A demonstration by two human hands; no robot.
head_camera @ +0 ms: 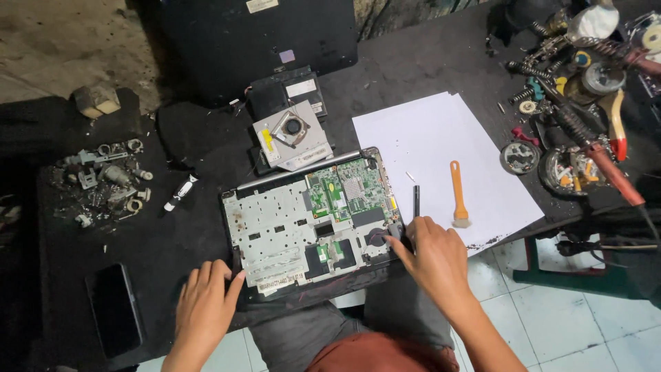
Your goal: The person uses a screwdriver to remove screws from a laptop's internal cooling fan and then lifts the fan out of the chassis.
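Observation:
An opened laptop base [275, 227] lies on the dark table with its green circuit board [348, 189] exposed at the right. My left hand [203, 303] rests flat on the laptop's near left corner, fingers spread, holding nothing. My right hand [434, 258] is at the near right corner, its fingers pressed against the laptop's edge by a round black part [377, 238]. A thin black tool [416, 201] stands just beyond the right hand; whether the hand grips it is hidden.
White paper sheets [441, 145] lie to the right with an orange-handled brush [458, 196] on them. A removed cooling fan [292, 134], a black lid [255, 41], a phone [113, 310], a small white tube [180, 193], scattered small parts [103, 182] and soldering tools [585, 89] surround it.

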